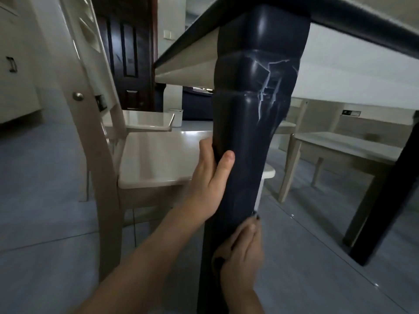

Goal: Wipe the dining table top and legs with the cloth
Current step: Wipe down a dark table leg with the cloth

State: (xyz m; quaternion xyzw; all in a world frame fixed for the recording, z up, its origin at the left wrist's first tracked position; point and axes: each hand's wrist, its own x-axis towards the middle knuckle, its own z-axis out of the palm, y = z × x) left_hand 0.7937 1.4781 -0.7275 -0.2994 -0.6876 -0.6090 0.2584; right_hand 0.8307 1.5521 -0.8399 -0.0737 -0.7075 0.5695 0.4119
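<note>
A thick dark-blue table leg [256, 91] with pale marble-like veins fills the middle of the view, seen from low down under the dining table's dark rim [197, 32]. My left hand [210, 180] wraps the leg from the left at mid-height, thumb across its front. Lower down, my right hand [242, 254] presses against the leg's right side. A dark cloth [255, 215] peeks out at its fingertips and under the palm; most of the cloth is hidden by the hand.
A cream chair [158, 159] stands close on the left, its seat touching the leg's far side. A second dark table leg [385, 200] slants at the right, with another pale chair [340, 146] behind it. Grey tiled floor [45, 211] lies all around.
</note>
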